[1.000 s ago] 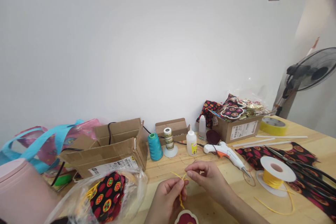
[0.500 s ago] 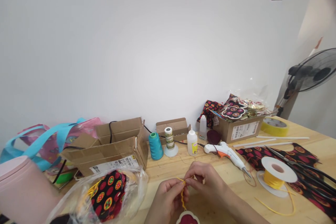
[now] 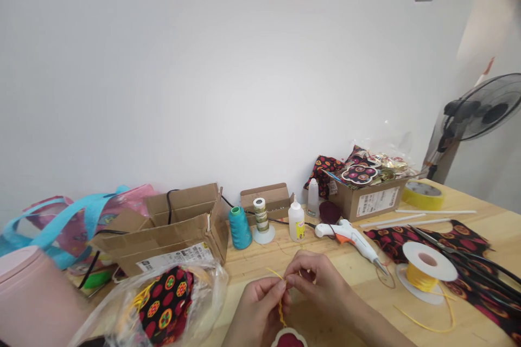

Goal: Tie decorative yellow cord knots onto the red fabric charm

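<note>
Low in the middle of the view, my left hand (image 3: 256, 309) and my right hand (image 3: 321, 282) meet over the wooden table (image 3: 260, 260). Both pinch a thin yellow cord (image 3: 280, 303) between thumb and fingers. The cord hangs down to a small dark red ornament with a white rim (image 3: 288, 339), partly cut off by the bottom edge. A loose end of the cord sticks out to the left of my fingertips.
A glue gun (image 3: 350, 238) and a spool of yellow cord (image 3: 425, 271) lie to the right on patterned fabric (image 3: 468, 249). Thread cones (image 3: 239, 227), a glue bottle (image 3: 296, 221) and cardboard boxes (image 3: 171, 227) stand behind. A plastic bag with fabric (image 3: 166, 298) sits left; a fan (image 3: 480, 114) far right.
My hands have stayed together on the cord, with only small shifts of the fingers; the right hand closed in from slightly apart a second ago. The camera wobbled a little.
</note>
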A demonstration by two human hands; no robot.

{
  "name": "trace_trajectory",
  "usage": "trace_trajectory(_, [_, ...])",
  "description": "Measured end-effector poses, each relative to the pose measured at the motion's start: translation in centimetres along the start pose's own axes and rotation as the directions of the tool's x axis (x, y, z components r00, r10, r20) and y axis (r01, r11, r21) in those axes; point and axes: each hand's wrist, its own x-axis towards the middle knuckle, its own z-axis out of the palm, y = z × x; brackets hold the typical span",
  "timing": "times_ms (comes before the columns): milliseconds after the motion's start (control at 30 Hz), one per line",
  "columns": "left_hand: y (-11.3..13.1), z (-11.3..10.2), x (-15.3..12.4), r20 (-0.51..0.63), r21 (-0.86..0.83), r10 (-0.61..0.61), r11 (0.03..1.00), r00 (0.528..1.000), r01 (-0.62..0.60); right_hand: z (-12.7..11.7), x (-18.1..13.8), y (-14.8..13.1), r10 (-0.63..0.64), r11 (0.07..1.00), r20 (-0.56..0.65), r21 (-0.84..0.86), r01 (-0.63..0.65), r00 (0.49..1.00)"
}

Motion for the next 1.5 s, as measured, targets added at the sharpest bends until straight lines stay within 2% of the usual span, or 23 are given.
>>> trace_trajectory(100, [0.3, 0.4, -0.1, -0.024, 0.011, 0.004, 1.000, 1.000, -0.004, 0.1, 0.3, 0.1, 0.106, 0.971, -0.049, 0.220, -0.093, 0.993])
trace_trajectory(200, [0.2, 0.2, -0.1, -0.023, -0.003, 0.006, 1.000, 1.000, -0.006, 0.0, 0.6, 0.4, 0.218, 0.887, -0.051, 0.427, -0.176, 0.975])
trace_trajectory(300, [-0.1, -0.5, 0.1, -0.018, -0.051, 0.009, 0.999, 1.000, -0.009, -0.3, 0.8, 0.6, 0.288, 0.823, -0.075, 0.529, -0.207, 0.955])
trace_trajectory(367, [-0.2, -0.9, 0.2, -0.025, -0.089, 0.006, 0.996, 1.000, -0.008, -0.5, 0.8, 0.7, 0.320, 0.822, -0.131, 0.530, -0.206, 0.938])
trace_trajectory(433, [-0.2, -1.0, 0.2, -0.032, -0.137, -0.001, 0.991, 0.999, -0.003, -0.7, 0.8, 0.6, 0.319, 0.849, -0.183, 0.491, -0.195, 0.930])
trace_trajectory(500, [-0.1, -1.0, 0.2, -0.031, -0.180, -0.016, 0.984, 0.999, 0.010, -0.8, 0.7, 0.3, 0.264, 0.902, -0.229, 0.402, -0.156, 0.937])
trace_trajectory(600, [-0.1, -0.9, 0.1, -0.025, -0.206, -0.037, 0.978, 0.999, 0.031, -0.7, 0.3, -0.3, 0.062, 0.986, -0.273, 0.166, -0.016, 0.960])
trace_trajectory(700, [-0.3, -0.9, 0.0, -0.019, -0.208, -0.051, 0.977, 0.999, 0.046, -0.4, -0.3, -0.7, -0.147, 0.989, -0.186, -0.035, 0.143, 0.971])
trace_trajectory(800, [-0.3, -1.0, 0.0, -0.010, -0.221, -0.057, 0.974, 0.998, 0.054, 0.1, -0.7, -0.7, -0.224, 0.970, -0.076, -0.117, 0.215, 0.972])
trace_trajectory(1000, [0.0, -0.7, -0.1, -0.004, -0.267, -0.057, 0.962, 0.998, 0.053, 0.5, -0.9, -0.5, -0.193, 0.966, -0.005, -0.176, 0.189, 0.981])
trace_trajectory(1233, [0.0, -0.6, -0.2, -0.051, -0.305, -0.064, 0.951, 0.997, 0.046, 0.5, -0.8, -0.7, -0.176, 0.963, 0.016, -0.202, 0.175, 0.984])
trace_trajectory(1500, [0.1, -0.6, -0.2, -0.080, -0.316, -0.135, 0.943, 0.988, 0.103, 0.9, -1.1, -0.8, -0.121, 0.960, 0.012, -0.254, 0.120, 0.993])
